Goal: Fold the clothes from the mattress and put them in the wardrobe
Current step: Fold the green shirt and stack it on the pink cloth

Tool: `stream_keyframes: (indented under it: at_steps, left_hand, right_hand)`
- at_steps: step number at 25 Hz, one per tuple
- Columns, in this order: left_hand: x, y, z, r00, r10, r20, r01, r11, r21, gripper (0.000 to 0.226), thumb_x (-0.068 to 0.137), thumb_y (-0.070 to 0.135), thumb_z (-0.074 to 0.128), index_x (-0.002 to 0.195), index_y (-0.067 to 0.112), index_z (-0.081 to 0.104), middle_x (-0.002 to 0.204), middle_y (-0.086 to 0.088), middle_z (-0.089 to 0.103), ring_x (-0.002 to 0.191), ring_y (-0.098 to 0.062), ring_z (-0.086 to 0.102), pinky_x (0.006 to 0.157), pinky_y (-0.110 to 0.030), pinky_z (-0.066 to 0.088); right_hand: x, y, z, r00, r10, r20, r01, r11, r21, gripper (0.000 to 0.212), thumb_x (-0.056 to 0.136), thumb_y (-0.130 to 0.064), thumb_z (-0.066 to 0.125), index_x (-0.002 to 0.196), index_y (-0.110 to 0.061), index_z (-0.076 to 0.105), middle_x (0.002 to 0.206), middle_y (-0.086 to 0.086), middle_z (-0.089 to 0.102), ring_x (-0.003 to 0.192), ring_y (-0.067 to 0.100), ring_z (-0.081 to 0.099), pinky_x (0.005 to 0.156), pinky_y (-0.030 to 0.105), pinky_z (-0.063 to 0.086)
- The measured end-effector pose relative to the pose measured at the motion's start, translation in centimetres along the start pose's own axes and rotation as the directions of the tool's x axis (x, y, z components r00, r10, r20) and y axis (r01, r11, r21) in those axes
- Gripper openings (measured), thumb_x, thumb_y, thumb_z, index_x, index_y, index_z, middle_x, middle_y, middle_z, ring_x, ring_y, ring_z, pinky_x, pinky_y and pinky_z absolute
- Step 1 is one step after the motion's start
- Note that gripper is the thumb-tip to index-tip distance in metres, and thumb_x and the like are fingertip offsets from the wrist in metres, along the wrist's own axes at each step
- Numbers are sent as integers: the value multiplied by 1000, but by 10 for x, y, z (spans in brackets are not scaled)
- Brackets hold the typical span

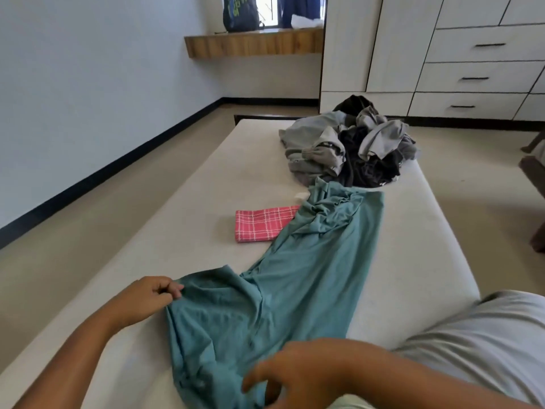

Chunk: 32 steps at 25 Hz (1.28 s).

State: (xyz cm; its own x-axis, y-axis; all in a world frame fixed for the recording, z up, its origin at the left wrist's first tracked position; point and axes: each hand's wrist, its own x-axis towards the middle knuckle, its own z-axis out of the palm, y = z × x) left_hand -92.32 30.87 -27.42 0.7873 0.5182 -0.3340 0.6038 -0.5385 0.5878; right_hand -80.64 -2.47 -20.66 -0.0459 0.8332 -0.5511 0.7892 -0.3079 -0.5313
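Right hand (298, 376) half-curled, grip unclear; left hand (147, 296) pinches the long teal cotton garment (295, 276), which stretches away from both.

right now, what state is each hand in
Left hand: closed, pinching the edge of the teal garment.
Right hand: blurred, fingers curled over the same garment; grip cannot be told.

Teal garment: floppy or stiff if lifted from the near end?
Probably floppy: the teal garment bunches into soft folds where the left hand pinches it. Likely light, since the thin cloth drapes flat on the mattress.
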Motion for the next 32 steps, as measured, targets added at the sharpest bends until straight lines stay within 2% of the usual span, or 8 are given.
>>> stream_keyframes:
  at_steps: [2,4,8,10,14,17,23,32]
  left_hand:
    - [4,17,3,993,32,-117,10,939,345,16,92,24,61,87,35,72,107,13,72,99,-12,66,88,-35,52]
    - [18,52,23,935,228,-270,-52,845,532,17,90,38,60,102,35,71,114,4,67,105,-22,62,88,-38,51]
    - [52,131,114,869,493,-41,-400,749,528,55,95,54,54,144,28,53,152,1,47,137,-24,46,110,-42,41]
    - [71,152,162,865,500,36,-416,676,609,63,99,58,45,154,28,40,165,-1,32,150,-26,30,121,-43,28]
    - [80,169,213,893,446,-63,-331,743,582,65,103,61,21,160,31,28,170,0,22,157,-24,16,127,-47,15]
    - [81,167,220,906,407,-118,-269,767,583,63,103,61,17,161,36,22,171,5,15,159,-20,8,128,-46,12]
    - [93,161,237,887,426,-178,-212,718,663,63,94,41,38,156,25,41,165,-5,34,152,-30,31,116,-55,33]
    - [105,149,254,872,444,-208,-179,682,709,64,95,38,32,157,22,29,164,-13,33,152,-33,29,118,-56,26]
  right_hand:
    - [13,20,-8,988,127,-91,-119,989,88,63,92,-75,46,143,-36,49,137,-3,64,126,20,59,109,45,45]
    - [32,56,-16,920,279,-276,-297,955,-26,66,95,-71,45,146,-28,45,145,7,54,133,29,51,110,48,43]
    - [47,133,-22,798,480,-364,-549,829,-112,81,94,-69,48,160,-35,17,171,11,3,156,32,9,122,53,23]
    - [41,165,-29,781,486,-392,-544,838,-46,83,94,-69,49,161,-37,12,171,9,-4,157,29,4,124,51,20]
    - [20,226,-59,693,546,-470,-608,794,26,88,93,-73,45,162,-34,7,171,12,-6,157,34,3,125,52,20]
    - [5,273,-76,708,581,-402,-645,763,-33,90,91,-79,38,162,-40,-3,170,12,-14,157,35,-4,125,56,15]
    - [3,338,-100,749,527,-401,-584,812,-23,107,75,-95,35,155,-50,-18,166,9,-29,152,43,-23,121,67,-2]
    - [9,351,-79,684,465,-561,-557,830,8,107,69,-102,5,156,-46,-18,168,5,-24,152,40,-24,119,67,-7]
